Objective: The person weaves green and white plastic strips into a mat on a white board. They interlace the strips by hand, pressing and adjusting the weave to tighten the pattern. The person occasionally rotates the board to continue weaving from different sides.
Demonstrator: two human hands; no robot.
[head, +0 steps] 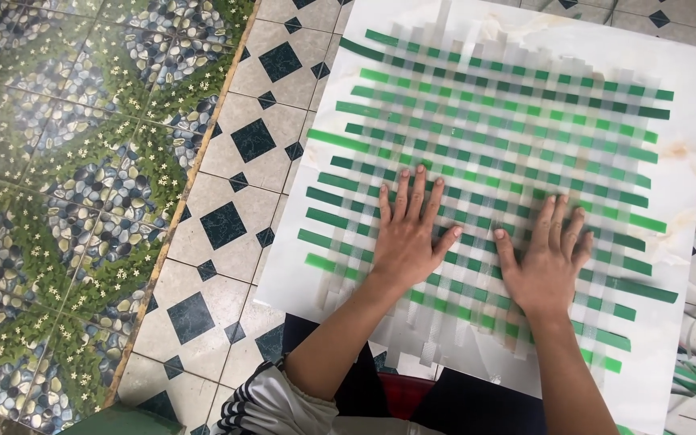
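Diamond-patterned floor tiles [227, 169] — one white board [686, 234] at centre bears one green-and-clear woven strip mat [501, 137]; left hand [407, 238] and right hand [547, 262] press flat, fingers spread.

One head camera looks steeply down from close above, facing 12 o'clock over the woven mat [493, 161] on the floor [227, 161].

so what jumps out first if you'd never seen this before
The eye goes first to the woven mat of green and translucent white plastic strips, a checkerboard lattice lying on a white board in the right half of the view. Both bare hands press flat on its near part, fingers spread: the left hand and the right hand side by side. To the left, the floor tiles printed with pebbles and leaves compete for attention.
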